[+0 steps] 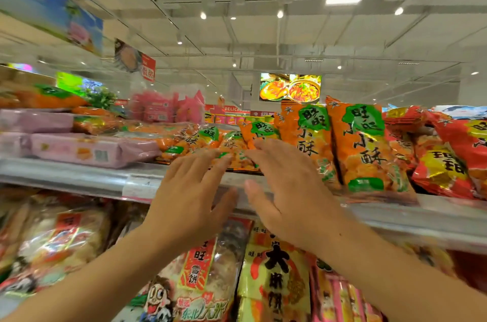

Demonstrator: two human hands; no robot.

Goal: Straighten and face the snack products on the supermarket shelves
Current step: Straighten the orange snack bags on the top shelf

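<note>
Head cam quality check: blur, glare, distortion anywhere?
Head view: motion blur smears the pink packs at left; the upright orange bags stay sharp. Ceiling lights glare off their foil. Wide-angle lens bows the shelf edge. Both hands, left and right, are evenly lit.

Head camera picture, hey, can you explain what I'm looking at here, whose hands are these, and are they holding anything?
This is one picture from a camera worn on a person's head, looking at supermarket shelves. No machine: the two bare hands are the wearer's own. The left hand and right hand reach with straight fingers toward orange snack bags lying flat on the upper shelf. Neither hand grips anything. To their right, two orange bags stand upright, then red bags. Pink packs lie at the left. Bigger bags fill the shelf below.
</note>
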